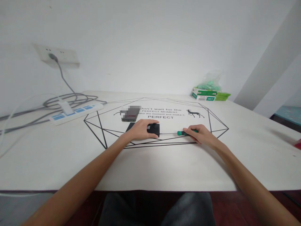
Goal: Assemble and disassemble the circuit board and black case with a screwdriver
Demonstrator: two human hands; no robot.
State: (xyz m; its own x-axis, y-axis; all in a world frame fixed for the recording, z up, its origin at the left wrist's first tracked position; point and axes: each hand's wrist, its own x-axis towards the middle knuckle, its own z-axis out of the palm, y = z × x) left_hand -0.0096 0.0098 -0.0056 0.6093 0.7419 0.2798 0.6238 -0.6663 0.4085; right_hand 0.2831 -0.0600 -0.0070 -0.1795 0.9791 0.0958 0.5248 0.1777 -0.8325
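A flat black box-shaped device (154,129) lies on the white table, partly covered by my left hand (140,129). The thumb and fingers of that hand grip its near and far edges. In my right hand (199,134) is a screwdriver (182,133) with a green and black handle, held level with the table. Its thin shaft points left, and the tip meets the right side of the device; the exact contact is too small to make out. Just beyond my left hand lies a dark phone (132,114), partly blurred out.
A white power strip (77,113) with blue sockets and coiled grey cables (70,99) lies at the left, below a wall outlet (58,55). Green and white boxes (204,93) with a clear plastic bag (211,81) stand at the back right. The table's front edge (150,190) is near my lap.
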